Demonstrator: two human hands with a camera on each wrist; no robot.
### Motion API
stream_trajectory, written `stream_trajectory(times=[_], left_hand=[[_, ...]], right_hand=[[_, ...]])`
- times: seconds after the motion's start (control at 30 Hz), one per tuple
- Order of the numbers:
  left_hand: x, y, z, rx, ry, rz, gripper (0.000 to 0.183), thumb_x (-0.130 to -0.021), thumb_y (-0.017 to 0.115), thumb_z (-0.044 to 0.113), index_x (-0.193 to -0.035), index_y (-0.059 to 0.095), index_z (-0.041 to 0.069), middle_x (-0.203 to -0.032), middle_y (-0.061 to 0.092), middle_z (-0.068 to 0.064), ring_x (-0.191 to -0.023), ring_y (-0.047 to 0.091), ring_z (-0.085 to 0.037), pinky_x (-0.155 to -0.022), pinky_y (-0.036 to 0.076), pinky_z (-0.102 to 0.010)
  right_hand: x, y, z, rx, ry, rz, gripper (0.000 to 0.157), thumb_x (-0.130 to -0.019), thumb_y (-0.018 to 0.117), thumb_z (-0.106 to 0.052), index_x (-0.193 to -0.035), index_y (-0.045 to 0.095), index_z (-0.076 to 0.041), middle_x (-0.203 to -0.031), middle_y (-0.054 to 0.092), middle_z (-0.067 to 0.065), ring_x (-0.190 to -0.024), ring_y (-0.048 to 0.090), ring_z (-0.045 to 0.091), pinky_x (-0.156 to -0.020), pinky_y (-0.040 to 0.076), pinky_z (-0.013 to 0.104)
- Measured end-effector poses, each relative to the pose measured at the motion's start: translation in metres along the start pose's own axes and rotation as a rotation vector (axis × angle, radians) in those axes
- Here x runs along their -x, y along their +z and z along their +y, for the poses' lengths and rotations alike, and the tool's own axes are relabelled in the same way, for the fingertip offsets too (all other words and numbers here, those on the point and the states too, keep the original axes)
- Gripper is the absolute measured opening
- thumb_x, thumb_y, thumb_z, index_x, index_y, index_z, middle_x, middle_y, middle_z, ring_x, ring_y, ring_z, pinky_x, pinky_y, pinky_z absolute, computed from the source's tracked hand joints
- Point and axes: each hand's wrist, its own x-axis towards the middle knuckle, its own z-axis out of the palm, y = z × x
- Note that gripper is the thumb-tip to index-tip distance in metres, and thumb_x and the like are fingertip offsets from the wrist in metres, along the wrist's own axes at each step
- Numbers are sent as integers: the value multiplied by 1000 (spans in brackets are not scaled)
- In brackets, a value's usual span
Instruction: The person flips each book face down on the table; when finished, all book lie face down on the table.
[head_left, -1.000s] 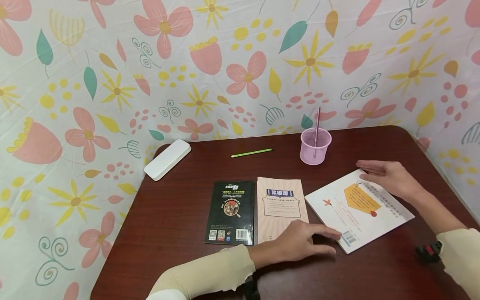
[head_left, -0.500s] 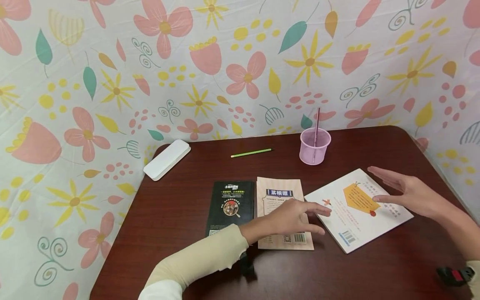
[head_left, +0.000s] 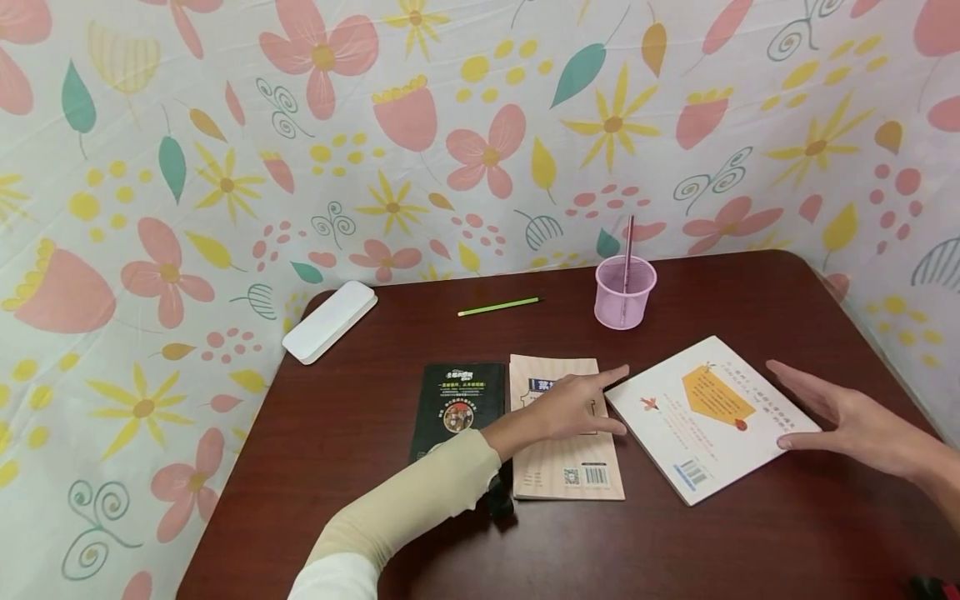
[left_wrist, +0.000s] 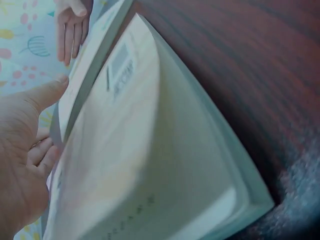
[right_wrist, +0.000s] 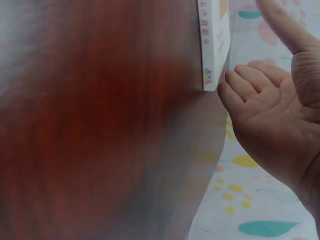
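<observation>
A white book (head_left: 690, 450) with an orange panel lies at an angle on the table, between the two hands. My left hand (head_left: 566, 408) reaches over the beige book (head_left: 570, 471), thumb and forefinger spread at the white book's left edge. On the opposite side, my right hand (head_left: 855, 425) has its thumb and fingers apart right at the book's right edge. The left wrist view shows the beige book's cover (left_wrist: 115, 130) slightly raised from its pages. The right wrist view shows the right hand's fingers loosely bent beside the white book's spine (right_wrist: 207, 55). Left of the beige book, my left forearm partly hides a black book (head_left: 465, 387).
Toward the back stand a pink cup (head_left: 618, 310) with a pencil (head_left: 628, 242) in it and, lying flat, a green pencil (head_left: 498, 307). A white case (head_left: 330, 322) lies at the back left. A flowered cloth (head_left: 420, 200) hangs behind the table.
The left hand has moved up and left, from the white book's lower corner to its left edge. The right hand has left the book's top corner and come down to its right edge.
</observation>
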Motion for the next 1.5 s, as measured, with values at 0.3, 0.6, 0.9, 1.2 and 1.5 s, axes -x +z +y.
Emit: stream_trajectory(times=[0.3,0.6,0.9,1.2,1.5], left_hand=[[-6,12,-5,-109,-8,2,91,-97,79,42,-168,32,10,-102,78,10,-81,61,6,-98,44,-13],[-9,22,1,-253,-53,16,86,-101,73,45,-169,30,15,-167,42,5,-145,49,-10,-116,39,-23],[-9,25,1,-235,-73,33,81,-103,72,43,-169,33,17,-163,49,4,-150,45,-17,-117,38,-24],[-10,26,3,-304,-61,37,77,-104,69,47,-167,36,17,-165,44,2,-147,48,-16,-117,38,-23],[-4,27,6,-284,27,97,71,-101,75,40,-161,48,14,-104,76,6,-71,56,5,-81,47,-15]], right_hand=[[15,4,14,25,-53,40,102,-84,87,-2,-165,26,6,-156,27,-38,-129,27,-33,-89,33,-3],[16,2,16,-22,-99,57,92,-81,85,9,-160,38,8,-145,38,-42,-125,39,-29,-85,43,1],[15,3,16,-43,-89,79,87,-81,84,11,-158,44,6,-140,42,-43,-121,45,-27,-82,48,4],[13,6,12,122,-39,159,77,-78,89,5,-148,56,8,-131,40,-46,-114,39,-34,-79,44,1],[10,2,14,152,-73,251,64,-74,91,7,-134,69,7,-122,50,-43,-106,47,-32,-74,46,2]])
